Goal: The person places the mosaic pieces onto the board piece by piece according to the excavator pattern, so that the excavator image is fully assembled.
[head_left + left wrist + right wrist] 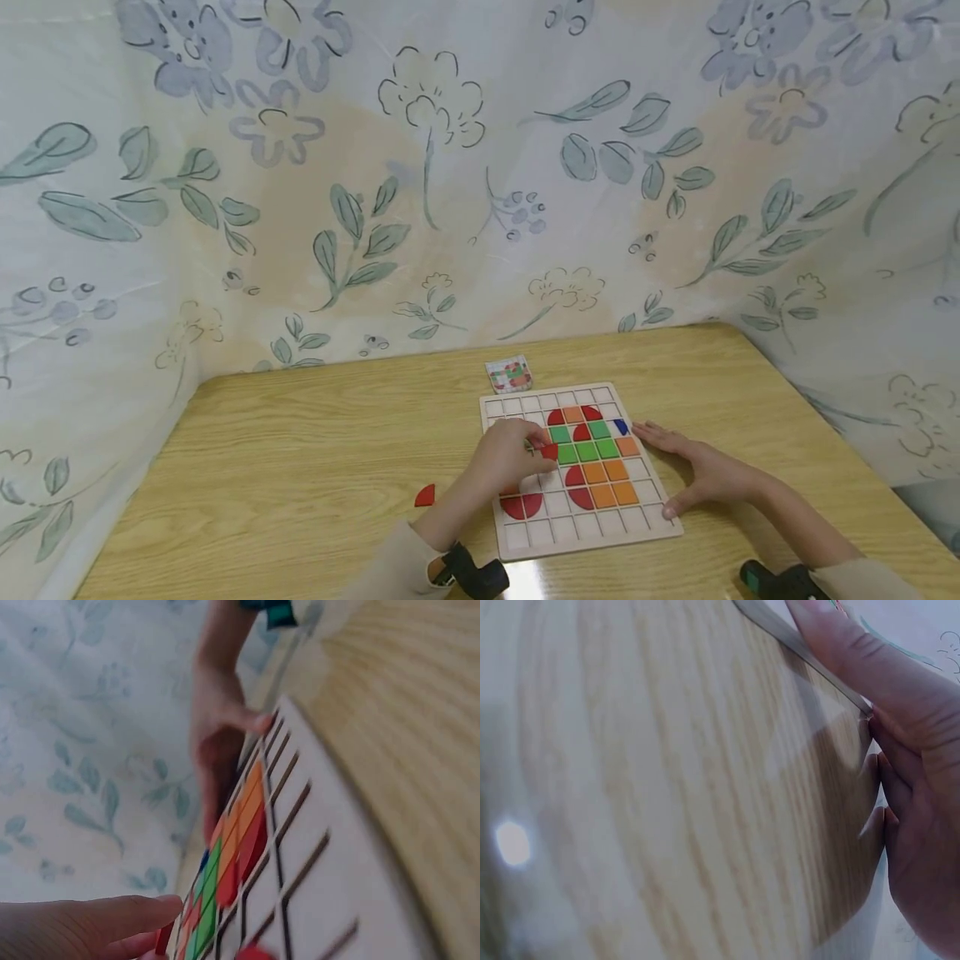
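Observation:
My left hand [510, 450] pinches a red quarter-circle tile [550, 452] between thumb and fingers, over the left half of the white grid board [557, 527]. In the left wrist view the same hand [90, 922] shows at the lower left, with part of the red tile [163, 939] under its fingertip. My right hand [701, 471] rests along the board's right edge, thumb on the near corner and fingers extended farther up. Green tiles [586, 451], orange tiles [604, 483] and red tiles [522, 505] lie in the grid cells. My left hand hides several cells.
A loose red quarter-circle tile [425, 496] lies on the wooden table [300, 458], left of the board. Behind the board is a small pattern card [510, 375]. A blue tile [621, 427] sits tilted near the board's right edge. Floral cloth [465, 183] hangs behind the table.

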The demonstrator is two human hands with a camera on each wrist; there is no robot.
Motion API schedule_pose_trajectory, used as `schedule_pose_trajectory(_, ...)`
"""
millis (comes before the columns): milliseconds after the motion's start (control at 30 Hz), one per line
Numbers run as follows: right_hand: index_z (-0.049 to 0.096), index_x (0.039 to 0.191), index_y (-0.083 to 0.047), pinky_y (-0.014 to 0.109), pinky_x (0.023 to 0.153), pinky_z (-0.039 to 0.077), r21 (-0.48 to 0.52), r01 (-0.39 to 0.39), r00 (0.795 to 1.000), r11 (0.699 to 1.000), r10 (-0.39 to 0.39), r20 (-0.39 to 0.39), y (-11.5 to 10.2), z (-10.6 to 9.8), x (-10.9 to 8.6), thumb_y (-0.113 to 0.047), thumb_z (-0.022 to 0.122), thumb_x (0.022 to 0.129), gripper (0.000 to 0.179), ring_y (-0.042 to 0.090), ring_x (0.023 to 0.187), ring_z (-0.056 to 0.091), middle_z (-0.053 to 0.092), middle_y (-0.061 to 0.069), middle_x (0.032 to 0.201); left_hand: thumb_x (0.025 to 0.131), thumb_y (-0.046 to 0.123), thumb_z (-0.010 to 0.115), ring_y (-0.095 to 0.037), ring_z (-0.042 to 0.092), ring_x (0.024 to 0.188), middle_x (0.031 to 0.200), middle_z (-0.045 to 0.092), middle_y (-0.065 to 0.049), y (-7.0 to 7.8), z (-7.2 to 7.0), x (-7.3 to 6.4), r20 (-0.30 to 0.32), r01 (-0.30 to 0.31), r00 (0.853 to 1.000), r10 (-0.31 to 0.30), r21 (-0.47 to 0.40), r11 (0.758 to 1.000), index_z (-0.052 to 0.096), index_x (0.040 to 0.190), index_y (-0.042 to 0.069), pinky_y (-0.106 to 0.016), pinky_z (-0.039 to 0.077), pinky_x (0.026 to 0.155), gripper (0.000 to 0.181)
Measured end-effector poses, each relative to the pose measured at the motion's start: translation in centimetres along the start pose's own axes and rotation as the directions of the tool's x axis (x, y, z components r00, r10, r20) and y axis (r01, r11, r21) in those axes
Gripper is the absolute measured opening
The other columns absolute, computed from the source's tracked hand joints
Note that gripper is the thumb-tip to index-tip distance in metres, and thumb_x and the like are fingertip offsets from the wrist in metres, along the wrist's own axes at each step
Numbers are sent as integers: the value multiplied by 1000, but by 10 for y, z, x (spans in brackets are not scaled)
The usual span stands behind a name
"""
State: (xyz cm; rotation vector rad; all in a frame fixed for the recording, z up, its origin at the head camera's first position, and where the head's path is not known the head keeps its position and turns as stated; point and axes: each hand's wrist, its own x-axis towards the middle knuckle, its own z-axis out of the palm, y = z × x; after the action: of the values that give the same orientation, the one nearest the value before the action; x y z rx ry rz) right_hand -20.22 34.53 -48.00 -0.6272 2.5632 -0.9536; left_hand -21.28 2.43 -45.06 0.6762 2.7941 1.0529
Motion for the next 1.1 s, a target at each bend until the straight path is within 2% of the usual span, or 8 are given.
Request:
schedule_pose_trajectory(133, 24, 147, -16, 72, 95, 12, -4, 11, 1000, 1000, -11, 0, -1, -1, 0, -37, 81, 65, 102, 50, 134, 9, 17, 22, 150, 72, 31, 79, 0, 50, 66, 75, 63, 9, 20, 18, 4, 41, -57, 998, 54, 59, 997, 73, 89, 14, -15, 39, 57, 25)
schedule_pose_trajectory(267, 24, 147, -17, 72, 95, 12, 2, 5, 1000, 1000, -5, 0, 1, -1, 0, -37, 80, 66, 101, 48, 135, 8, 16, 21, 151, 73, 35, 77, 1, 52, 69, 77, 63, 11, 37, 31, 8, 87, -95, 993, 82, 145, 985, 73, 91, 18, -14, 39, 59, 25)
schedule_pose_trajectory(600, 26, 147, -17, 70, 97, 14, -26, 48, 999, 999, -48, -2, 4, -2, 1, -38, 80, 66, 100, 49, 134, 10, 17, 21, 151, 73, 39, 76, 4, 47, 65, 71, 59, 16, 57, 67, 24, 147, -212, 972, 181, 233, 949, 73, 91, 22, -11, 35, 56, 25)
schedule_pose_trajectory(833, 26, 146, -15, 71, 96, 12, -5, 48, 999, 999, -48, 11, 3, -2, 3, -36, 80, 66, 99, 49, 134, 9, 17, 20, 151, 75, 40, 75, 4, 47, 64, 69, 58, 17, 69, 74, 31, 182, -233, 965, 188, 273, 933, 72, 94, 25, -12, 35, 56, 24)
schedule_pose_trajectory(1100, 26, 147, -15, 70, 97, 14, -21, 55, 998, 998, -55, -1, 4, -2, 3, -37, 80, 65, 100, 48, 134, 11, 19, 19, 151, 72, 42, 76, 2, 45, 64, 67, 57, 18, 69, 82, 33, 171, -254, 963, 210, 302, 919, 72, 90, 25, -13, 34, 57, 24)
